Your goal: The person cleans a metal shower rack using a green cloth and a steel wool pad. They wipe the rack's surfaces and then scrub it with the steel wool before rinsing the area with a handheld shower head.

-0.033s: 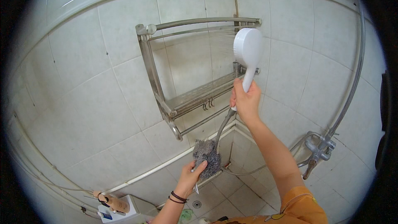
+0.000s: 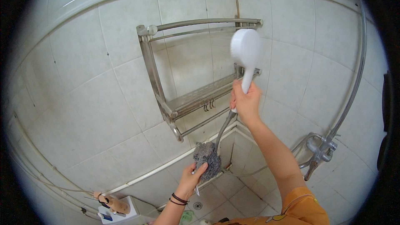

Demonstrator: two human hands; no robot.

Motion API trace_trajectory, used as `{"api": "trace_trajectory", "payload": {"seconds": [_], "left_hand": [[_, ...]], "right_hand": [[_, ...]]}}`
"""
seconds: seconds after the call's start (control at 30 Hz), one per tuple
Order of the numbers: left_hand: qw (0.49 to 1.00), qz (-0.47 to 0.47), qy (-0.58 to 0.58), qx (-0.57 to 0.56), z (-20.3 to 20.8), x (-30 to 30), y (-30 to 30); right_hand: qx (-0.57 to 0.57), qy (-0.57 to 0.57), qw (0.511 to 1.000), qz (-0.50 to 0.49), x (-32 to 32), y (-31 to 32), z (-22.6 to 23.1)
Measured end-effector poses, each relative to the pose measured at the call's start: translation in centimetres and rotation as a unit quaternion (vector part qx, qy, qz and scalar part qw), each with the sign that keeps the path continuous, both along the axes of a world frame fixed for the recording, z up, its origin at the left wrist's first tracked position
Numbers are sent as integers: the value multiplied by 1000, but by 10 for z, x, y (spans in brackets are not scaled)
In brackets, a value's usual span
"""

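My right hand [image 2: 246, 102] is wrapped round the handle of a white shower head [image 2: 246, 48], held upright in front of the metal wall rack [image 2: 160, 81]. Its nozzle side is turned left, toward the rack and tiles, with faint streaks of spray beside it. A grey flexible hose [image 2: 223, 129] hangs from the handle's lower end. Lower down, my left hand [image 2: 192, 178] grips a grey, shaggy cloth [image 2: 207, 160], thumb on top. A small white tag or strip pokes out below that hand.
A metal mixer tap [image 2: 320, 148] is mounted on the right wall, with a metal pipe [image 2: 358, 71] rising from it. Bottles [image 2: 114, 204] stand on a white surface at lower left. White pipes [image 2: 156, 168] run low along the wall. A round drain [image 2: 198, 205] is in the tiled floor.
The shower head has shifted slightly left in my right hand and looks a little blurred. My left hand and the cloth have stayed almost where they were.
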State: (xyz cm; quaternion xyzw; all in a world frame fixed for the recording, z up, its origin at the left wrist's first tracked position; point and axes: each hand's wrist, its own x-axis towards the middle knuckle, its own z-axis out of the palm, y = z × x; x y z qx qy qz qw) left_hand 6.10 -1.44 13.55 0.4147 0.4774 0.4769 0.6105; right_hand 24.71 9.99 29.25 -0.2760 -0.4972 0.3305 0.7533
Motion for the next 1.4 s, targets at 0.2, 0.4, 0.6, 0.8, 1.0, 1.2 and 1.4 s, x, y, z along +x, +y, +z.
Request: {"api": "trace_trajectory", "payload": {"seconds": [0.2, 0.4, 0.6, 0.8, 1.0, 1.2, 1.4], "left_hand": [[999, 9, -1, -33, -31, -4, -1], [997, 52, -3, -57, -54, -17, -11], [994, 67, 10, -86, -71, -28, -10], [993, 61, 21, -101, -65, -20, -22], [992, 71, -4, -103, -63, -22, -32], [991, 69, 0, -114, -85, -23, -31], [990, 85, -4, -110, -86, -14, -30]], "right_hand": [[-11, -34, 999, -21, 6, -1, -4], [-26, -55, 996, -63, 21, -6, 1], [63, -63, 991, -99, 50, -9, 76], [98, -147, 963, -201, 83, 22, 131], [51, -151, 956, -246, 136, 49, 137], [23, -196, 944, -266, 156, 64, 130], [-2, -289, 926, -244, 176, 69, 168]]}}
